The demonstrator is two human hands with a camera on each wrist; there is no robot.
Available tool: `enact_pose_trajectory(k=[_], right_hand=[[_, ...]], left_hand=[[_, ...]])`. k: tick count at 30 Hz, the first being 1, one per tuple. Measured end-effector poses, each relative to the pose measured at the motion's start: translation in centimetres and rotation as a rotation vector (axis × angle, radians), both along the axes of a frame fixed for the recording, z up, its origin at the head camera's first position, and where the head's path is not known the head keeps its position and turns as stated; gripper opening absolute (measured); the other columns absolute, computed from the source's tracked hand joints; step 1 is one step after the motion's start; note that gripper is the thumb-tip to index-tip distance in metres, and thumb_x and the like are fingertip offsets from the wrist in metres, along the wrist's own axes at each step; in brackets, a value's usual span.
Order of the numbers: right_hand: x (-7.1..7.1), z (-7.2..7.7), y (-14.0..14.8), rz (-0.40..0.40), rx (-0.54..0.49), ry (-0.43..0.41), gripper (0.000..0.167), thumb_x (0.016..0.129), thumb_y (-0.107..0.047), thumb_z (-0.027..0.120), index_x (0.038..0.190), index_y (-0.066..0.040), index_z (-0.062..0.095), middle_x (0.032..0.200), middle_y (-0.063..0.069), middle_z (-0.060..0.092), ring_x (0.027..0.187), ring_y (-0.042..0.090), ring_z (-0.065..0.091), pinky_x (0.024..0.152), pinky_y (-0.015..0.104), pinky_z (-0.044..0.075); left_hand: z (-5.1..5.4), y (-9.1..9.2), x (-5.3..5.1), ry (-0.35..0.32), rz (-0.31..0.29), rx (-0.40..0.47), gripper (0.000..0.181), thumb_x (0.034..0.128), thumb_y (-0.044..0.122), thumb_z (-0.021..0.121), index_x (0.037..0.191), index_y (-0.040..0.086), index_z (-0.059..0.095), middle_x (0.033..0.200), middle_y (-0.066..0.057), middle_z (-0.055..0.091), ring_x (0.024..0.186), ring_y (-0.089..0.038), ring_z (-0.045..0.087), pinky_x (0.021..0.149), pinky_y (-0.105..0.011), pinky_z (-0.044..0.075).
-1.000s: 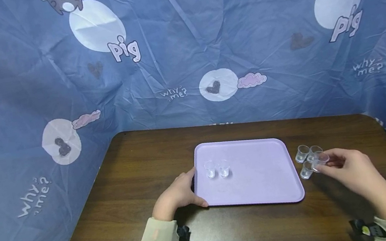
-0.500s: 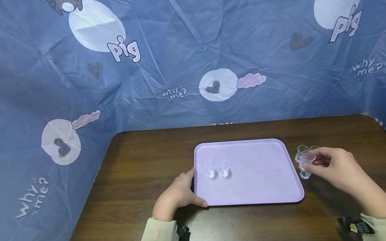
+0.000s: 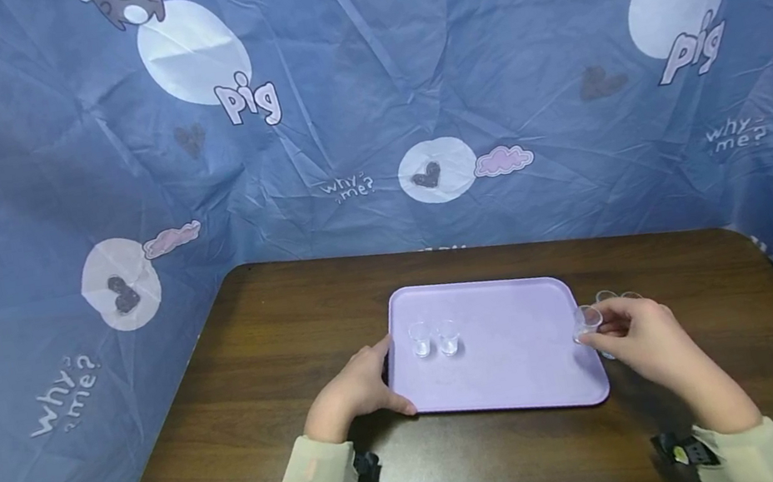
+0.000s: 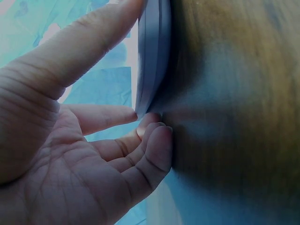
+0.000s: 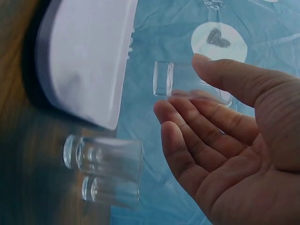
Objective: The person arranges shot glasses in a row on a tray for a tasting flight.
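Observation:
A small clear shot glass (image 3: 585,319) is pinched between the thumb and fingers of my right hand (image 3: 645,337), held above the tray's right rim. In the right wrist view this shot glass appears sideways, its thick base pointing away from the palm. My left hand (image 3: 357,389) holds the near left corner of the lilac tray (image 3: 511,356), with the thumb on the front edge and the fingers along the left edge. Two shot glasses, one at left (image 3: 421,340) and one beside it (image 3: 448,339), stand on the tray's left part.
More shot glasses (image 5: 110,154) stand on the wooden table (image 3: 261,362) right of the tray, partly hidden behind my right hand in the head view. A blue patterned cloth (image 3: 336,114) hangs at the back and sides of the table.
My right hand has carried the shot glass leftward, from above the group of shot glasses to the tray's right rim. The left hand and the tray have stayed put.

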State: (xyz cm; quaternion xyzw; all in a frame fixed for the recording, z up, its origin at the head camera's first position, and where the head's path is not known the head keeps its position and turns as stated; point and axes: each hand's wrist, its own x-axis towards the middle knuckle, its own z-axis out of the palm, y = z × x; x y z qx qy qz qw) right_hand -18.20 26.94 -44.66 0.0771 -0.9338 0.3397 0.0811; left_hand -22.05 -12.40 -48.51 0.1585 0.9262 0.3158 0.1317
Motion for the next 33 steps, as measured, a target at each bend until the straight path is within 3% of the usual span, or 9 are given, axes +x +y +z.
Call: enact_pose_trajectory(k=[12,19,33], right_hand=[[-0.9,-0.4,-2.5,0.058,-0.038,0.010,0.027,0.081,-0.010,0.087,0.101,0.002,0.074,0.090,0.007,0.072,0.078,0.018,0.067,0.065,0.027,0.055],[-1.6,-1.1,-3.8,0.082,-0.062,-0.032,0.028,0.082,-0.013,0.086,0.103,0.000,0.074,0.089,0.004,0.072,0.079,0.017,0.067,0.066,0.029,0.054],[-2.9,-2.4,-6.3,0.147,-0.101,-0.024,0.025,0.079,-0.009,0.087,0.098,0.000,0.073,0.083,0.003,0.072,0.076,0.017,0.068,0.067,0.029,0.055]], left_hand=[[0.1,0.0,0.1,-0.005,0.007,-0.003,0.119,0.0581,0.024,0.102,0.155,0.000,0.037,0.128,-0.026,0.057,0.119,-0.036,0.053,0.102,-0.050,0.043],[0.0,0.0,0.0,0.009,-0.008,0.003,0.119,0.0578,0.024,0.102,0.155,0.001,0.037,0.126,-0.025,0.058,0.117,-0.036,0.054,0.100,-0.050,0.044],[0.0,0.0,0.1,0.009,-0.002,0.004,0.120,0.0571,0.024,0.102,0.155,0.001,0.037,0.127,-0.025,0.058,0.119,-0.037,0.053,0.101,-0.050,0.043]])
